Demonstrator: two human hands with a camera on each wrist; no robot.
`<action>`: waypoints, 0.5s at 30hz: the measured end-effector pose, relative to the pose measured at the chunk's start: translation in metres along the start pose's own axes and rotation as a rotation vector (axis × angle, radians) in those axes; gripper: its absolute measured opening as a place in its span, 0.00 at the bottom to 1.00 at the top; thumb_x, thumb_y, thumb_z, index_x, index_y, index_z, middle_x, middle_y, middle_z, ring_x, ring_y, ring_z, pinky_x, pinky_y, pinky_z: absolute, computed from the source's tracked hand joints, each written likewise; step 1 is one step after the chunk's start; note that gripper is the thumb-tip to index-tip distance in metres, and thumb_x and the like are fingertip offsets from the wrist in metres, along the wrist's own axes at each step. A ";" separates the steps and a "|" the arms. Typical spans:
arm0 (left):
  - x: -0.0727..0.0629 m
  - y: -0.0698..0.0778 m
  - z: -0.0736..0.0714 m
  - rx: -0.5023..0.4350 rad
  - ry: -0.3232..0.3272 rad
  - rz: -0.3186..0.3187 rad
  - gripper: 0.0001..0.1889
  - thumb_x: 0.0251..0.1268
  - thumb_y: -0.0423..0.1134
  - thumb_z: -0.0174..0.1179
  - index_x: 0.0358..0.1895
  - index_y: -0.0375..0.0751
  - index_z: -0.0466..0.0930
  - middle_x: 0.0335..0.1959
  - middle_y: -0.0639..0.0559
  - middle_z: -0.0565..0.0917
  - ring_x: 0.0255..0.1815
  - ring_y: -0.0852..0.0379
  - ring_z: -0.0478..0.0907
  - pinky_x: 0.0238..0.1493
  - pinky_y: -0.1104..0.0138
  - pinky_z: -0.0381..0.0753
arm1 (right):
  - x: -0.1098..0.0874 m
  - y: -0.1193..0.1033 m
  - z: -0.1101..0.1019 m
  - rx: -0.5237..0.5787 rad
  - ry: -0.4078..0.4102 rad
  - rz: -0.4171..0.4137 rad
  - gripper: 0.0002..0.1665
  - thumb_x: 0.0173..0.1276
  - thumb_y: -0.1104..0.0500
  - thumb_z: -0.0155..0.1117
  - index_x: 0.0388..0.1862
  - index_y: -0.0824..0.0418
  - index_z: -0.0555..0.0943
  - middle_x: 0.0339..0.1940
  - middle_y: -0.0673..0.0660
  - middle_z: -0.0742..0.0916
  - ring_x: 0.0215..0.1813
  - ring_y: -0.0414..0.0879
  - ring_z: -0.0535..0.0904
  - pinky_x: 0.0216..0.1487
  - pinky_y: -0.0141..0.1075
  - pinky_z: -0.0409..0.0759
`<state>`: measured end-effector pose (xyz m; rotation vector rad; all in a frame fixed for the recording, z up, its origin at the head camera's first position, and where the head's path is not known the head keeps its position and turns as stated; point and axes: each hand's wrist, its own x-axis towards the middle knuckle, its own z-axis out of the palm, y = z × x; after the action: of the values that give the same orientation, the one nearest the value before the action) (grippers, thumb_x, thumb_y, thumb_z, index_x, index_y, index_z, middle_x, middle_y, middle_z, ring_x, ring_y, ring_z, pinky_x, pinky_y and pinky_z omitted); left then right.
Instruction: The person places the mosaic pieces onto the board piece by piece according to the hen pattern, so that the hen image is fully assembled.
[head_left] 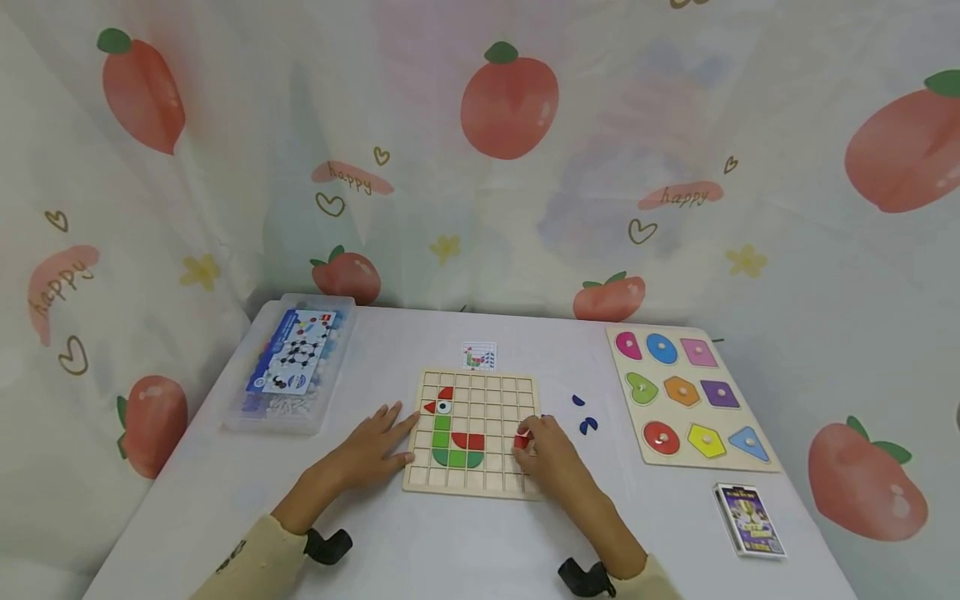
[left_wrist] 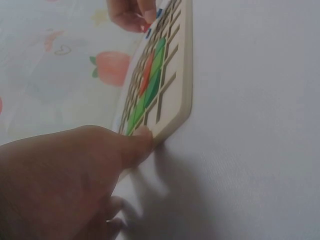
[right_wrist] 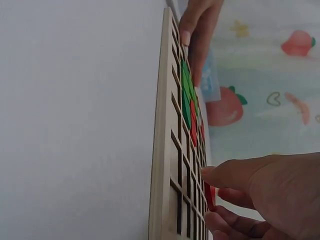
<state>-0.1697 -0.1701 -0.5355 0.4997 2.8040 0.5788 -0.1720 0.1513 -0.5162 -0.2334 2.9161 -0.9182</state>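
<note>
A wooden grid board (head_left: 480, 486) lies on the white table, with red, green and white tiles set in its left half, one bearing an eye. Against the board's left edge rests my left hand (head_left: 367, 450), its fingers spread and fairly straight; the thumb touches the edge in the left wrist view. At the right side of the board my right hand (head_left: 553, 462) pinches a small red tile (head_left: 521, 441) between thumb and fingers. That tile (right_wrist: 209, 196) is partly hidden by the fingers in the right wrist view, so its full shape cannot be told.
A small pattern card (head_left: 479, 356) lies behind the board. Several dark blue pieces (head_left: 578, 401) lie right of it. Farther right are a shape puzzle board (head_left: 705, 462) and a boxed card deck (head_left: 750, 521). A clear plastic case (head_left: 296, 358) stands back left.
</note>
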 end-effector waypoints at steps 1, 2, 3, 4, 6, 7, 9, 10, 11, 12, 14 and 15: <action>0.000 0.000 0.000 0.001 -0.001 -0.001 0.37 0.79 0.53 0.58 0.85 0.49 0.59 0.86 0.37 0.54 0.87 0.32 0.46 0.83 0.37 0.51 | 0.001 -0.004 0.003 0.002 -0.009 -0.015 0.14 0.70 0.60 0.75 0.51 0.60 0.82 0.45 0.56 0.80 0.40 0.44 0.75 0.37 0.32 0.78; 0.000 0.000 0.000 -0.001 -0.001 -0.001 0.37 0.79 0.53 0.58 0.85 0.49 0.59 0.86 0.37 0.54 0.87 0.33 0.46 0.83 0.37 0.51 | 0.002 -0.008 0.005 0.010 -0.020 -0.032 0.13 0.70 0.60 0.75 0.49 0.59 0.81 0.43 0.55 0.79 0.39 0.44 0.74 0.35 0.32 0.76; 0.000 0.000 0.000 -0.002 -0.001 -0.002 0.37 0.79 0.53 0.58 0.85 0.50 0.59 0.86 0.37 0.54 0.87 0.33 0.46 0.83 0.37 0.51 | 0.003 -0.011 0.007 0.013 -0.028 -0.043 0.12 0.71 0.60 0.74 0.48 0.58 0.81 0.42 0.55 0.79 0.39 0.44 0.73 0.35 0.32 0.75; 0.000 0.000 0.000 -0.005 0.000 -0.003 0.37 0.79 0.53 0.59 0.85 0.50 0.59 0.86 0.37 0.54 0.87 0.33 0.46 0.83 0.37 0.51 | 0.004 -0.014 0.009 0.016 -0.036 -0.054 0.11 0.71 0.60 0.74 0.47 0.58 0.81 0.42 0.54 0.79 0.39 0.44 0.73 0.35 0.32 0.74; 0.000 0.000 0.000 -0.009 0.000 -0.005 0.37 0.79 0.53 0.59 0.85 0.50 0.59 0.86 0.37 0.54 0.87 0.33 0.46 0.83 0.37 0.51 | 0.007 -0.016 0.012 0.014 -0.050 -0.071 0.09 0.72 0.60 0.74 0.44 0.57 0.81 0.41 0.53 0.78 0.40 0.44 0.73 0.37 0.32 0.75; 0.000 -0.001 0.000 -0.010 0.000 -0.005 0.37 0.79 0.53 0.59 0.85 0.50 0.59 0.86 0.37 0.54 0.87 0.33 0.46 0.83 0.37 0.51 | 0.008 -0.017 0.013 0.014 -0.058 -0.080 0.08 0.72 0.60 0.74 0.44 0.56 0.82 0.41 0.52 0.78 0.40 0.44 0.73 0.38 0.33 0.75; 0.000 -0.001 0.000 -0.007 -0.001 -0.006 0.37 0.79 0.53 0.59 0.85 0.50 0.59 0.86 0.37 0.54 0.87 0.33 0.46 0.83 0.37 0.51 | 0.010 -0.017 0.015 0.004 -0.073 -0.093 0.06 0.73 0.60 0.73 0.43 0.55 0.82 0.40 0.51 0.78 0.41 0.44 0.73 0.40 0.33 0.76; 0.000 -0.001 0.001 -0.005 -0.001 -0.006 0.37 0.79 0.53 0.59 0.85 0.50 0.59 0.86 0.38 0.54 0.87 0.33 0.46 0.83 0.37 0.52 | 0.011 -0.017 0.016 0.000 -0.081 -0.099 0.06 0.73 0.60 0.72 0.43 0.55 0.82 0.40 0.51 0.78 0.42 0.44 0.73 0.41 0.34 0.77; 0.000 -0.002 0.001 -0.002 0.000 -0.004 0.37 0.79 0.53 0.59 0.85 0.50 0.59 0.86 0.38 0.54 0.87 0.33 0.47 0.83 0.37 0.52 | 0.012 -0.017 0.017 -0.002 -0.089 -0.103 0.05 0.73 0.61 0.72 0.43 0.55 0.83 0.40 0.51 0.78 0.42 0.44 0.74 0.41 0.34 0.77; 0.001 -0.002 0.001 0.001 -0.001 -0.003 0.37 0.79 0.54 0.58 0.85 0.51 0.59 0.86 0.38 0.54 0.87 0.33 0.46 0.83 0.38 0.52 | 0.013 -0.017 0.018 0.000 -0.095 -0.107 0.05 0.74 0.61 0.72 0.43 0.55 0.83 0.41 0.51 0.79 0.42 0.44 0.74 0.41 0.34 0.77; 0.001 -0.002 0.000 0.001 0.002 0.000 0.37 0.79 0.53 0.58 0.85 0.50 0.59 0.86 0.37 0.54 0.87 0.33 0.47 0.83 0.37 0.52 | 0.014 -0.017 0.018 0.005 -0.111 -0.117 0.04 0.74 0.61 0.71 0.44 0.55 0.84 0.41 0.51 0.79 0.42 0.44 0.74 0.42 0.35 0.78; 0.001 -0.002 0.001 0.001 0.005 0.003 0.37 0.79 0.53 0.58 0.85 0.50 0.59 0.86 0.37 0.54 0.87 0.33 0.47 0.83 0.37 0.52 | 0.014 -0.017 0.018 0.007 -0.115 -0.125 0.04 0.74 0.62 0.70 0.44 0.55 0.84 0.41 0.50 0.79 0.43 0.44 0.74 0.43 0.35 0.79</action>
<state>-0.1709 -0.1715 -0.5371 0.5035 2.8087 0.5792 -0.1815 0.1250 -0.5215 -0.4566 2.8193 -0.8985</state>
